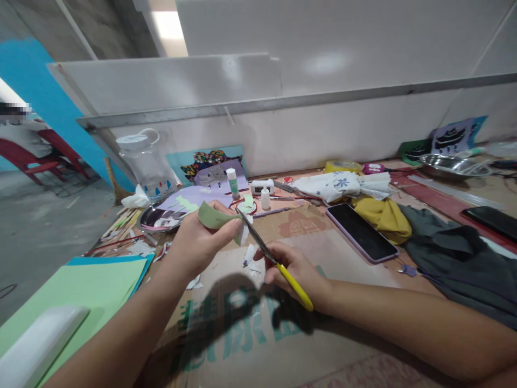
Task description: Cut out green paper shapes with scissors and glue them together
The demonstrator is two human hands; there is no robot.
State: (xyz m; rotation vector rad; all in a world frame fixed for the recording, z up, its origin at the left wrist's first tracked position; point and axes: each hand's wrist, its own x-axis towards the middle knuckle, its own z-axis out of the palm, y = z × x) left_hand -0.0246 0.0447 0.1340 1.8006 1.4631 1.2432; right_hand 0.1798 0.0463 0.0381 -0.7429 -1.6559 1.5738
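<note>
Cardboard: We are working over a cardboard sheet (343,355) that is showing large green characters (244,337) and a faded reddish print (302,222); shadow is crossing the characters, so we are not reading them surely.
Paper stack: Light green sheets (105,280) are lying at our left, a blue edge peeking out beneath.
Water bottle: A clear bottle (147,167) is standing at the far left, bearing small blue and red shapes.
Left hand: Our left hand (202,237) is pinching a green paper strip (214,215), thumb and fingers clamped on it above the cardboard.
Right hand: Our right hand (307,274) is gripping yellow-handled scissors (266,250), their tips pointing at the strip's right end; whether they are cutting in, we cannot tell.
Phone: A phone (361,233) is lying dark-screened at the right.
Glue stick: A white-capped glue stick (233,183) is standing behind the strip, its green label staying too small to read.
</note>
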